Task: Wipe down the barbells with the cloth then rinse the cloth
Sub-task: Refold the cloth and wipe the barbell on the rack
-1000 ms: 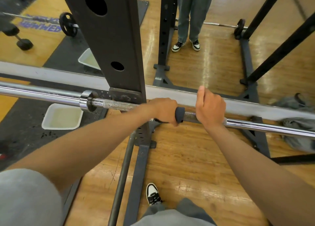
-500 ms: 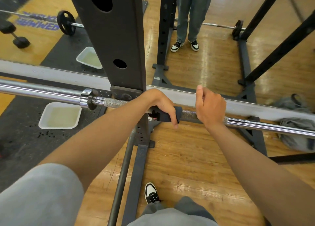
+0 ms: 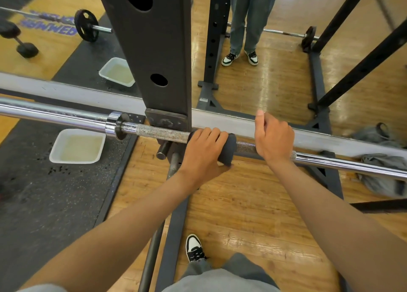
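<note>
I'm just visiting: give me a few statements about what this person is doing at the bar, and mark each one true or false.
1. The left hand holds a dark cloth wrapped round the bar. True.
2. The right hand hangs free, off the bar. False: it grips the bar beside the cloth.
3. A white tub of cloudy water sits on the floor below the bar. True.
4. The cloth is soaking in the tub. False: it is on the bar.
</note>
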`<control>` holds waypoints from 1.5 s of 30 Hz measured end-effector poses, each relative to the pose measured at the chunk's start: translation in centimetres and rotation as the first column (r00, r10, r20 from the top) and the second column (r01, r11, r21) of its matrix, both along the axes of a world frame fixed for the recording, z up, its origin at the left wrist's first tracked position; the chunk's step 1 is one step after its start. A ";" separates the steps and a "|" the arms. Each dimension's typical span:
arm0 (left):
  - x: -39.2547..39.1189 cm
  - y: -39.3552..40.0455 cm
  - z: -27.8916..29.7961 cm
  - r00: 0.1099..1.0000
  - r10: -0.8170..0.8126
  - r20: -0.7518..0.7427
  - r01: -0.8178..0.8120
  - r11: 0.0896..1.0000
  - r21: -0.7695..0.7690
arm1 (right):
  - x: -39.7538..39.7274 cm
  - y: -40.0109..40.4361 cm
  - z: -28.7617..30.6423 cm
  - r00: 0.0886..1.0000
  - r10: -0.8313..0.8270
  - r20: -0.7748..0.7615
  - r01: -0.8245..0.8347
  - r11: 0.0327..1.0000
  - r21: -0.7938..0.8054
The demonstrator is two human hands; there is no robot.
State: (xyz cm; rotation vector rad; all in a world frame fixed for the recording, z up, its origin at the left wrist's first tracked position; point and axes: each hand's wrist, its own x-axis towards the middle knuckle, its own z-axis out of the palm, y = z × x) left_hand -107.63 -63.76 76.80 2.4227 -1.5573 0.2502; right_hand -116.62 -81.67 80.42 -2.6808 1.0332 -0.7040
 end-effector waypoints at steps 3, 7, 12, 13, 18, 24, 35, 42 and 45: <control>0.1 0.9 1.5 0.999 -0.013 -0.044 0.016 0.997 0.075 | 0.0 0.0 -0.1 1.000 0.005 0.010 -0.005 1.000 -0.002; -0.9 -1.7 3.1 0.987 0.123 -0.103 -0.116 0.990 0.076 | 0.0 0.0 -0.2 0.999 -0.015 0.040 0.015 1.000 0.011; -3.4 -6.9 2.9 0.985 0.144 -0.098 -0.135 0.987 0.088 | 0.0 -0.5 0.0 0.995 -0.065 0.079 0.058 0.994 0.089; -3.2 -6.7 2.9 0.991 0.105 -0.088 -0.099 0.993 0.070 | -0.1 -0.7 -0.1 0.994 -0.069 0.085 0.060 0.993 0.103; 2.0 -2.4 3.3 0.998 0.042 0.054 -0.057 0.943 0.327 | 0.0 -0.3 0.2 0.999 -0.028 0.040 0.025 0.997 0.076; 3.4 -6.8 5.7 0.782 0.330 -0.529 0.081 0.787 0.611 | 0.0 0.7 0.9 0.997 -0.034 0.067 0.032 0.999 0.024; 1.8 -4.9 5.4 0.922 0.168 -0.348 0.014 0.885 0.465 | -0.3 -0.1 0.2 1.000 0.006 0.019 -0.007 0.999 0.041; -0.2 -0.5 1.9 0.982 0.185 0.040 -0.187 0.979 0.081 | -0.3 0.0 0.4 1.000 -0.004 0.030 0.002 0.999 0.050; 1.2 -2.9 4.1 0.979 0.190 -0.072 -0.157 0.931 0.329 | -0.2 -0.1 0.1 0.999 0.000 0.038 -0.002 0.999 0.036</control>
